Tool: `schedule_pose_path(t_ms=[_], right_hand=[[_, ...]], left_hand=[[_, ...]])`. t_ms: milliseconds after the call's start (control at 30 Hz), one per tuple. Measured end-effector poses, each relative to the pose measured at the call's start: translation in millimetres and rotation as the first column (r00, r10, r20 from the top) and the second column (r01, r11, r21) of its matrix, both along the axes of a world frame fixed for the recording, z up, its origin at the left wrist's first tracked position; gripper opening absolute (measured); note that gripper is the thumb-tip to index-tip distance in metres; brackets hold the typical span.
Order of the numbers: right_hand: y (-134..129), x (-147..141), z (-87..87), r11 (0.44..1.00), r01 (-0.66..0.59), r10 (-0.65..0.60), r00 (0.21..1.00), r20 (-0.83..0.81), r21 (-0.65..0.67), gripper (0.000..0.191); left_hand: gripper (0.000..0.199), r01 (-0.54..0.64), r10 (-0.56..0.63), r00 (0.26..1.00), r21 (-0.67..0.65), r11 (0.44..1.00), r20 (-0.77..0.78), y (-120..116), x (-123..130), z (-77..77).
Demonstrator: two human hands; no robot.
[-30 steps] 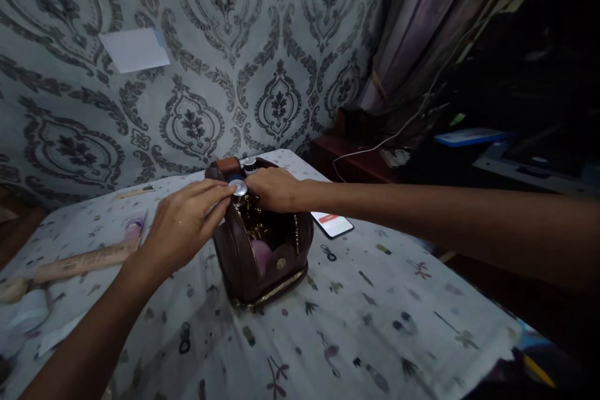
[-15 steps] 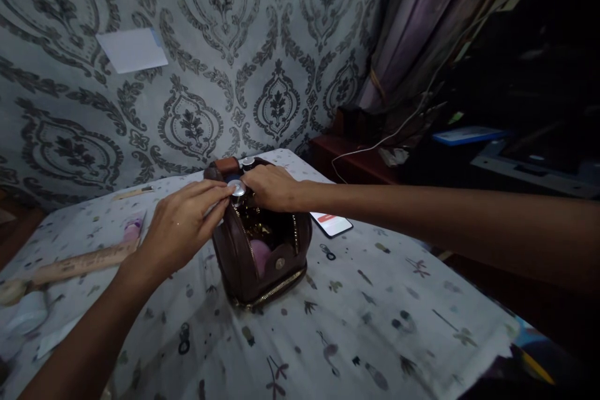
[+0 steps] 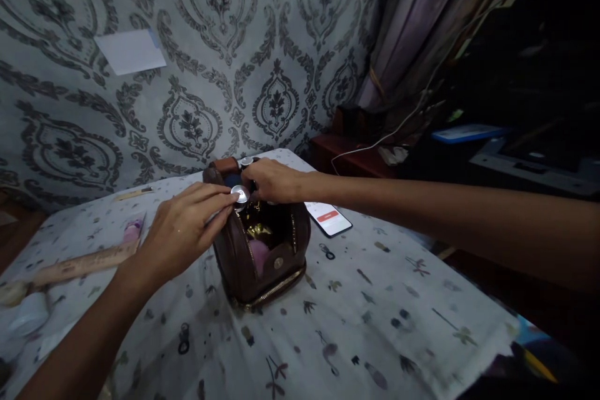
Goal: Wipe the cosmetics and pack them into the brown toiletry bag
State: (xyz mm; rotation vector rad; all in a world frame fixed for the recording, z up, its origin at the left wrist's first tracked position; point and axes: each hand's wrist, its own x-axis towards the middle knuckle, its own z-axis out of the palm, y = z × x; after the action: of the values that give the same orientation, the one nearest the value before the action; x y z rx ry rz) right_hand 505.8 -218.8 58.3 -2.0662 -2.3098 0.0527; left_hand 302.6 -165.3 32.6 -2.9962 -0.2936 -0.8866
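Note:
An unzipped dark brown bag [image 3: 234, 262] stands on the table, its mouth facing me. Fingers of my left hand [image 3: 187, 225] are closed at the silver cap [image 3: 240, 195] of a bottle at the bag's left rim; the bottle's body is mostly hidden. My right hand [image 3: 276, 180] is curled over the back of the opening, and I cannot make out what its fingers hold. Just behind it shows a second silver cap [image 3: 246, 162]. Inside the bag lie a pink rounded item [image 3: 259, 252] and something shiny and gold [image 3: 257, 229].
A phone with a lit screen [image 3: 330, 219] lies right of the bag. On the left are a beige tube [image 3: 87, 262], a purple-pink item [image 3: 133, 229], a white jar [image 3: 30, 314] and a thin brush [image 3: 134, 194]. Patterned cloth [image 3: 337, 337] covers the table.
The silver cap at my left fingertips has shifted slightly toward me and right. My right hand has risen a little, uncovering more of the bag's inside and the phone.

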Motion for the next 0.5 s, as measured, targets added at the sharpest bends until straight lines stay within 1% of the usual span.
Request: schedule_pose_path(t_ms=[267, 500], right_hand=[[-6.4, -9.2, 0.6, 0.998, 0.021, -0.023, 0.999, -0.025, -0.051, 0.026], [-4.5, -5.2, 1.5, 0.999, 0.012, -0.013, 0.999, -0.051, -0.029, 0.024]], left_hand=[[0.029, 0.004, -0.004, 1.000, -0.005, 1.000, -0.009, -1.8, -0.4, -1.3], [0.029, 0.003, -0.003, 1.000, -0.009, 1.000, 0.001, -2.9, -0.9, -1.9]])
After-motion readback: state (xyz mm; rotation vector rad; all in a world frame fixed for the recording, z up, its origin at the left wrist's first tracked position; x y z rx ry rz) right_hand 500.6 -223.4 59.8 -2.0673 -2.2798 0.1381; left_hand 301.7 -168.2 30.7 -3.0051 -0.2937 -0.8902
